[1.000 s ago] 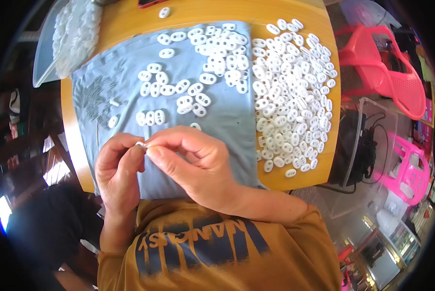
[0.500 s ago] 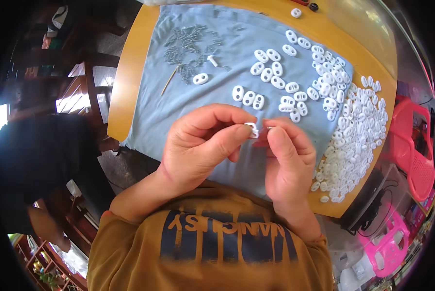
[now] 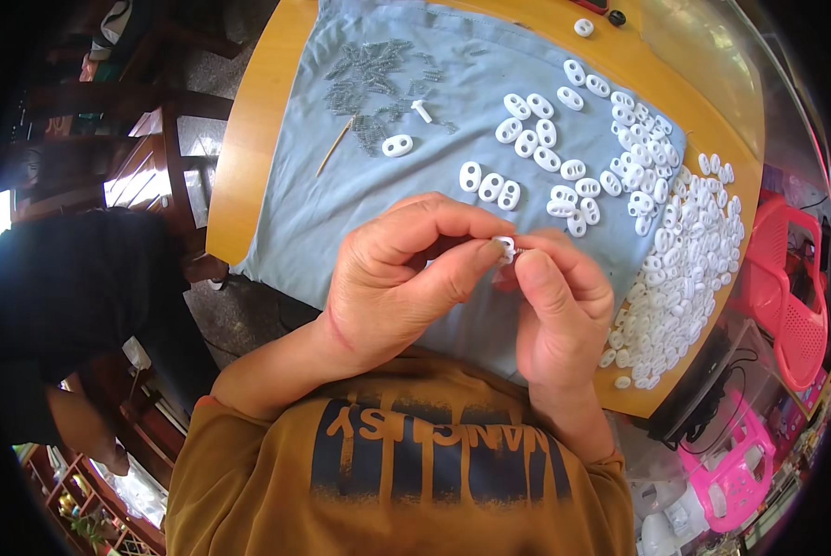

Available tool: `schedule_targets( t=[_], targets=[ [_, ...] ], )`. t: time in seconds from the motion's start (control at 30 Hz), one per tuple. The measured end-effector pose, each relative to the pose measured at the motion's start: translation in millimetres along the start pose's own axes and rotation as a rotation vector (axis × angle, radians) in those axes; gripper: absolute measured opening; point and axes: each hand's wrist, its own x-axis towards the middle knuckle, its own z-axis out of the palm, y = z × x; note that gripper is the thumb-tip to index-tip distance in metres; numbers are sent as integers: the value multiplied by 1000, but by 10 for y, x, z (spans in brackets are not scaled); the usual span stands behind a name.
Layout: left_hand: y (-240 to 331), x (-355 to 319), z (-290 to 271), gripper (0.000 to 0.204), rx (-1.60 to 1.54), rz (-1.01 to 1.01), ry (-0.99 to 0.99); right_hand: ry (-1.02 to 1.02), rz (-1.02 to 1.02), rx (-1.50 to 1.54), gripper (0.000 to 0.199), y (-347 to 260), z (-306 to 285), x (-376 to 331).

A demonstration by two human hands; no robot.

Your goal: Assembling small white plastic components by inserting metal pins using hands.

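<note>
Pinched between thumb and forefinger of my left hand point(image 3: 402, 264) is a small white plastic cord-lock piece point(image 3: 505, 247). My right hand point(image 3: 564, 301) has its thumb and forefinger closed on a tiny metal spring point(image 3: 520, 251), its end right against the white piece; the fingers hide most of it. Just beyond my hands, a short row of white two-hole cord-lock bodies point(image 3: 491, 186) lies on the blue cloth point(image 3: 378, 208). Farther left are a lone two-hole body point(image 3: 397, 145), a white plunger point(image 3: 421, 111) and a pile of small springs point(image 3: 369, 79).
A thin wooden stick point(image 3: 335, 146) lies by the springs. More two-hole bodies point(image 3: 527, 142) are scattered right, beside a large heap of white pieces point(image 3: 679, 278) on the wooden table point(image 3: 249, 167). Pink plastic stools point(image 3: 786, 287) stand right. A person in dark clothes point(image 3: 91, 315) is at left.
My right hand has closed in on my left, bringing the spring against the white piece. Both hands sit slightly farther right in view, and the table scene has shifted slightly right.
</note>
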Motion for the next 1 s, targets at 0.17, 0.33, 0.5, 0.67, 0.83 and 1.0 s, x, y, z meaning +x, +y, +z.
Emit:
schedule_targets(
  t=[0.17, 0.33, 0.5, 0.67, 0.83, 1.0],
  targets=[
    [-5, 13, -8, 14, 44, 16, -6, -9, -36, -22, 12, 3, 13, -7],
    [-10, 26, -33, 15, 216, 131, -33, -5, -93, -71, 12, 6, 29, -9],
    [7, 63, -50, 17, 397, 283, -53, -7, -169, -239, 11, -4, 22, -19],
    [2, 38, -43, 18, 467, 358, -38, -30, -165, -251, 10, 0, 16, -23],
    [34, 1, -21, 15, 303, 185, -22, -36, -158, -180, 11, 17, 23, -17],
    [18, -6, -10, 15, 235, 123, -29, -60, -199, -311, 13, -22, -15, -13]
  ],
)
